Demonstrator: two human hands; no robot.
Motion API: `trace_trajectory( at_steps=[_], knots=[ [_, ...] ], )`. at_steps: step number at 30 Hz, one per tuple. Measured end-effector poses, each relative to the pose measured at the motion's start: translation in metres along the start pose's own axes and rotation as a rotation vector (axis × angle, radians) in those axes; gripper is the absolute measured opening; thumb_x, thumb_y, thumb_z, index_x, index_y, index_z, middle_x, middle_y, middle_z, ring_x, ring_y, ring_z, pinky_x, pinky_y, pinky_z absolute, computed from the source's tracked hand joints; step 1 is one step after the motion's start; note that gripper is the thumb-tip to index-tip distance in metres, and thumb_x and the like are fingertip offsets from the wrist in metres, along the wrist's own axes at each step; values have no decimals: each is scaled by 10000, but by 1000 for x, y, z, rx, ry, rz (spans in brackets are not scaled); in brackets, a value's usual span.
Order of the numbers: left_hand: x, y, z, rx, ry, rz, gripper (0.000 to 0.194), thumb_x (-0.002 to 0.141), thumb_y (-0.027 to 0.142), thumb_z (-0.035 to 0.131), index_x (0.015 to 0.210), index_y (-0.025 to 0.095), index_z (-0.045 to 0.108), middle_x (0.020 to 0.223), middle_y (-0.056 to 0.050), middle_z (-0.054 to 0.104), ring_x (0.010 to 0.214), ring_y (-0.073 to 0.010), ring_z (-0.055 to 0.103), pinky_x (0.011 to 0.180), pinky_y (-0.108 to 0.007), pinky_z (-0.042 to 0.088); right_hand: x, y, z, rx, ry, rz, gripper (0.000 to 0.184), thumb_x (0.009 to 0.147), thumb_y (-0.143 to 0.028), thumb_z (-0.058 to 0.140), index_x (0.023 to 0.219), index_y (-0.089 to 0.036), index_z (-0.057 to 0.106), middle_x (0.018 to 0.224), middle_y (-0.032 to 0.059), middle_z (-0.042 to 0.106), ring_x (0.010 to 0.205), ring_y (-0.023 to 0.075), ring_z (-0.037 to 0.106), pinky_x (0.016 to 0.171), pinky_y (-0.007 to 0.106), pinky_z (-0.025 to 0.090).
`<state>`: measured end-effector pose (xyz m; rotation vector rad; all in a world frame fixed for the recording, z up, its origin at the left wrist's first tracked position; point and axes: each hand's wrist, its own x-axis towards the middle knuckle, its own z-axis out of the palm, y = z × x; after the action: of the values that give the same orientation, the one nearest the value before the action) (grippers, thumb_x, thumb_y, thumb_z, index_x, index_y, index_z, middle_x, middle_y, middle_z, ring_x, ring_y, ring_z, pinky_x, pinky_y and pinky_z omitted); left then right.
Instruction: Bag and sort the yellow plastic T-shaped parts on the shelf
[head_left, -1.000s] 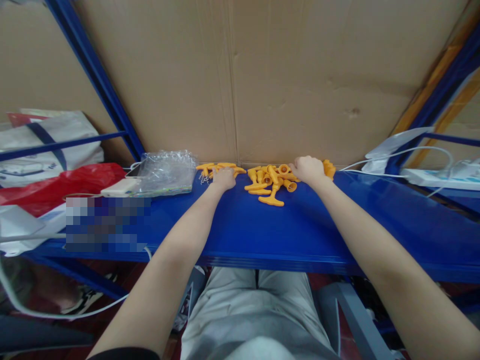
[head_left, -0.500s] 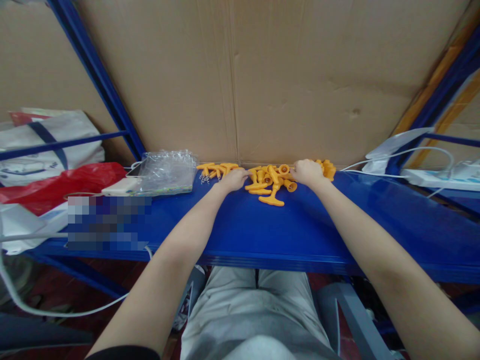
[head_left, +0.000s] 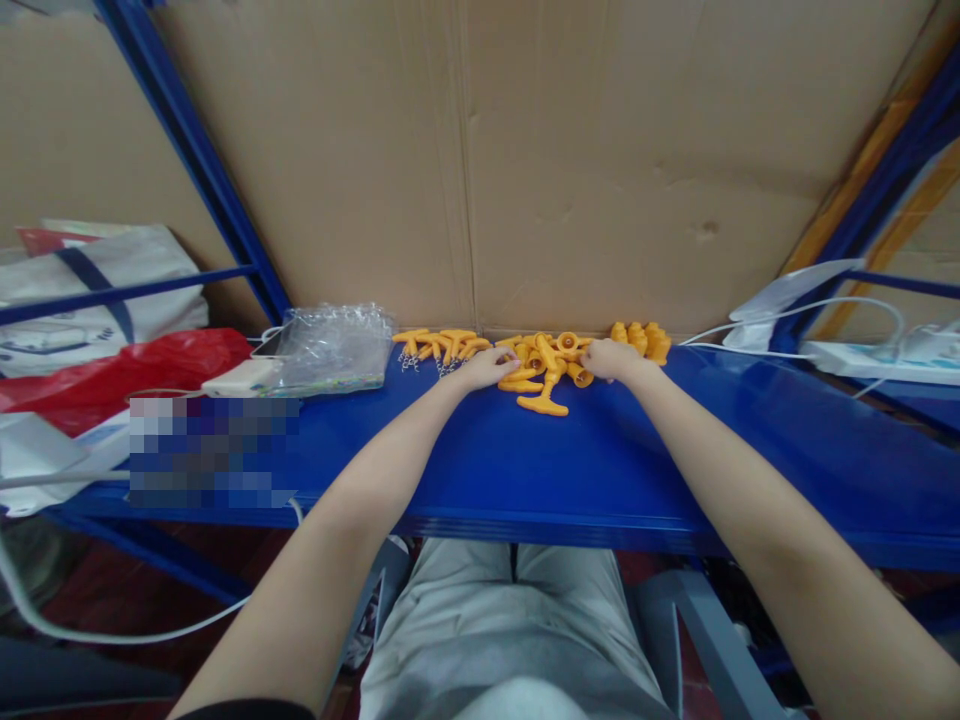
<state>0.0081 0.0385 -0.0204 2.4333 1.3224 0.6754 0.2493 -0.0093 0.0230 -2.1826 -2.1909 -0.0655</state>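
Figure: two hands at a pile (head_left: 545,356) of yellow T-handles.
On the blue table (head_left: 540,470) we find the pile between the left hand (head_left: 493,369) and the right hand (head_left: 611,360); its front handle (head_left: 552,380) points its stem away from us, and its crossbar, running left to right, lies slightly nearer the left hand. We see the left fingers slightly parted at the pile's left side, the right fingers bent inward at its right; we cannot tell whether either grips anything. Corkscrews (head_left: 448,348) lie left of the pile, yellow pieces (head_left: 637,338) right.
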Motion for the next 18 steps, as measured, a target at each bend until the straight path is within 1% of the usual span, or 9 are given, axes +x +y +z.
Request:
trace_trajectory(
  at_steps=[3, 5, 7, 10, 14, 16, 18],
  knots=[
    [3, 5, 7, -3, 100, -108, 119, 892, 263, 593, 934, 183, 670, 904, -39, 741, 846, -189, 698, 796, -289, 557, -2, -2, -2, -15, 5, -6, 354, 946, -214, 482, 1115, -147, 785, 966, 212, 768, 1084, 361, 717, 913, 449, 550],
    [5, 11, 11, -2, 168, -174, 67, 845, 202, 635, 911, 197, 645, 894, -27, 734, 849, -188, 695, 799, -292, 558, -4, -3, -3, -31, 8, -4, 353, 941, -207, 483, 1114, -158, 787, 989, 203, 769, 1100, 353, 711, 917, 435, 545],
    [6, 16, 14, -9, 231, -218, 133, 809, 140, 646, 924, 202, 622, 916, -26, 733, 886, -192, 695, 822, -298, 556, -4, -4, -4, -39, -3, 13, 358, 942, -216, 480, 1117, -162, 788, 1008, 198, 769, 1105, 343, 709, 920, 416, 541],
    [6, 23, 16, -1, 317, -222, 210, 820, 82, 606, 992, 203, 599, 978, -42, 735, 965, -207, 690, 882, -325, 543, -4, -3, -3, -42, -5, 26, 375, 947, -243, 470, 1141, -168, 782, 1053, 193, 765, 1110, 333, 707, 921, 402, 539],
    [2, 27, 10, 18, 376, -130, 261, 894, 81, 532, 1124, 197, 576, 1064, -72, 733, 1036, -223, 679, 928, -354, 530, -3, 0, -3, -59, 79, 39, 390, 916, -275, 535, 1215, -150, 752, 1108, 208, 754, 1143, 348, 691, 951, 423, 525],
    [-2, 27, 5, 81, 369, -24, 269, 912, 87, 509, 1153, 181, 581, 1110, -96, 725, 1074, -235, 672, 961, -366, 517, -4, -1, -5, -61, 138, 74, 400, 911, -300, 556, 1216, -120, 741, 1112, 225, 747, 1149, 353, 686, 967, 425, 513],
    [-6, 28, -1, 197, 344, 117, 265, 917, 93, 494, 1148, 166, 600, 1143, -118, 716, 1118, -255, 657, 1003, -391, 494, -7, -2, -9, -44, 205, 109, 403, 948, -299, 496, 1212, -98, 723, 1131, 237, 737, 1149, 346, 683, 962, 413, 511]
  ],
)
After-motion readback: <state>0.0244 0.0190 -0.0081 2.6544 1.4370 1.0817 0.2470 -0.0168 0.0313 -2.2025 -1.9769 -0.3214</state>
